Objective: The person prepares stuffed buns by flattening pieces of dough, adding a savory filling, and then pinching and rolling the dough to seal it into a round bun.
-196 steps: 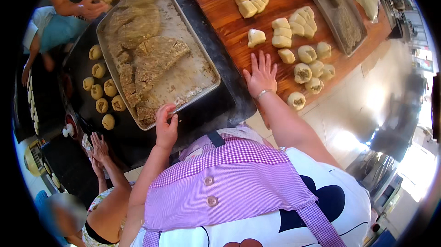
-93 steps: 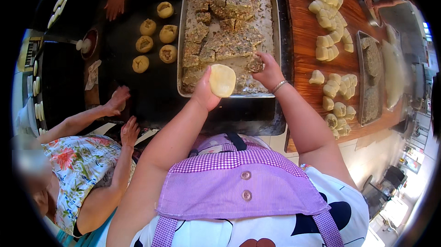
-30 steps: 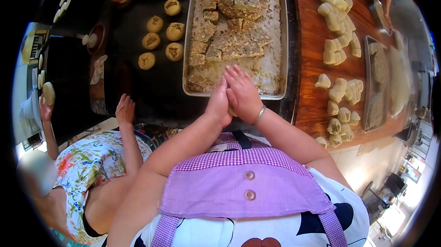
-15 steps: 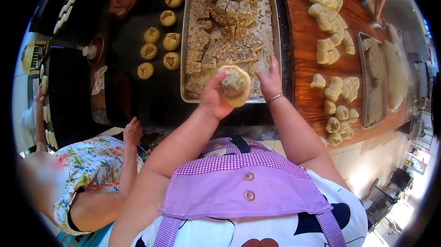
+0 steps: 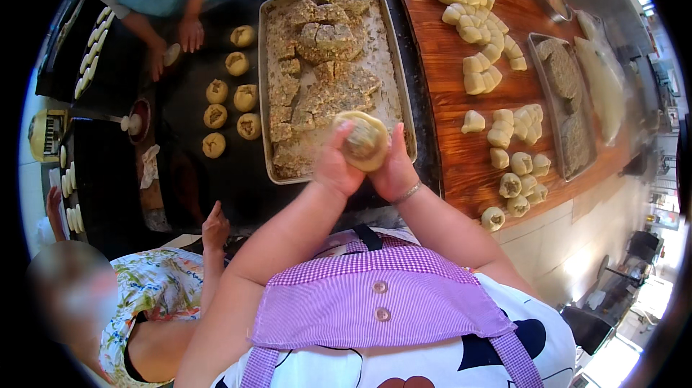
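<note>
A round of pale dough (image 5: 365,144) with a lump of filling showing on top is cupped between my two hands, above the near edge of a metal tray (image 5: 264,110). My left hand (image 5: 336,169) wraps round its left side, slightly blurred. From the right, my right hand (image 5: 393,170) closes against the same dough round, fingers up along its side. Crumbly brown-grey filling (image 5: 339,92) lies in broken slabs and loose crumbs over the tray.
Left of the tray, partly closed filled buns (image 5: 215,116) sit on a black table. Cut dough pieces (image 5: 481,74) and more filled buns (image 5: 510,184) lie on the wooden table, beside a narrow tray (image 5: 591,135) of grey-brown paste. Co-workers' hands (image 5: 190,33) work at the far left; another person (image 5: 155,280) stands near left.
My right hand has come in from the right and now meets the dough beside my left hand. The view has shifted, and the tray and tables appear further left.
</note>
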Available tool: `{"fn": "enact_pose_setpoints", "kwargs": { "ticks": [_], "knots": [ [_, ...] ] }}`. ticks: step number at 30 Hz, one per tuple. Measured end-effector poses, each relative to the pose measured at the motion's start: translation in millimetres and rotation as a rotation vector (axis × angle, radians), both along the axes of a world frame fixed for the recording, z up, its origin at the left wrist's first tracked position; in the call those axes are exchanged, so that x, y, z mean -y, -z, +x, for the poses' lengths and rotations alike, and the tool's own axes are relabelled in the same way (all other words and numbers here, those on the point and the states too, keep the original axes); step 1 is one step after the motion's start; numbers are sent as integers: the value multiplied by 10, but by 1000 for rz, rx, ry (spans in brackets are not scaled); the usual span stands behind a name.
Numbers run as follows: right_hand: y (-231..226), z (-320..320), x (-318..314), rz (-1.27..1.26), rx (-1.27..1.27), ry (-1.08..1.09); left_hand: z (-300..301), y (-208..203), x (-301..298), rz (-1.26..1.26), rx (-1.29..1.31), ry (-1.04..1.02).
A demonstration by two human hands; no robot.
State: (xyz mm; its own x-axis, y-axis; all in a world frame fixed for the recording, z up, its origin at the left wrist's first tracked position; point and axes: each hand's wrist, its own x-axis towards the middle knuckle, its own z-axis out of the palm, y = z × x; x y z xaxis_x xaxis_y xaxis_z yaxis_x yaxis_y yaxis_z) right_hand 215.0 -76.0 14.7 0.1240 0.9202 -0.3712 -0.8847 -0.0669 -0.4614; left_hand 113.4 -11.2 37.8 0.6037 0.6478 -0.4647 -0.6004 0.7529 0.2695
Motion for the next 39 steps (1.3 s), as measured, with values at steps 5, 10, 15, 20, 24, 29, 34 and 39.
{"fn": "enact_pose_setpoints", "kwargs": {
  "ticks": [5,10,15,20,24,29,34,39],
  "knots": [
    [-257,-120,-102,-7,-23,150,114,-41,106,310,-224,-52],
    [-413,-174,-98,-107,186,326,218,-130,223,694,-483,-169],
    [-401,-190,-99,-130,413,347,252,-160,242,677,-443,-162],
    [-345,21,-93,-51,616,168,242,-185,178,568,-464,-144],
    [-311,-103,-69,-80,669,304,342,-227,268,629,-436,-181],
    [-201,-87,-96,-52,795,255,320,-87,210,664,-500,-187],
    [-485,250,-191,-21,477,47,207,-308,58,407,-336,-176],
    [-410,69,-226,-26,603,90,333,-95,185,646,-558,-207]
  ]
}}
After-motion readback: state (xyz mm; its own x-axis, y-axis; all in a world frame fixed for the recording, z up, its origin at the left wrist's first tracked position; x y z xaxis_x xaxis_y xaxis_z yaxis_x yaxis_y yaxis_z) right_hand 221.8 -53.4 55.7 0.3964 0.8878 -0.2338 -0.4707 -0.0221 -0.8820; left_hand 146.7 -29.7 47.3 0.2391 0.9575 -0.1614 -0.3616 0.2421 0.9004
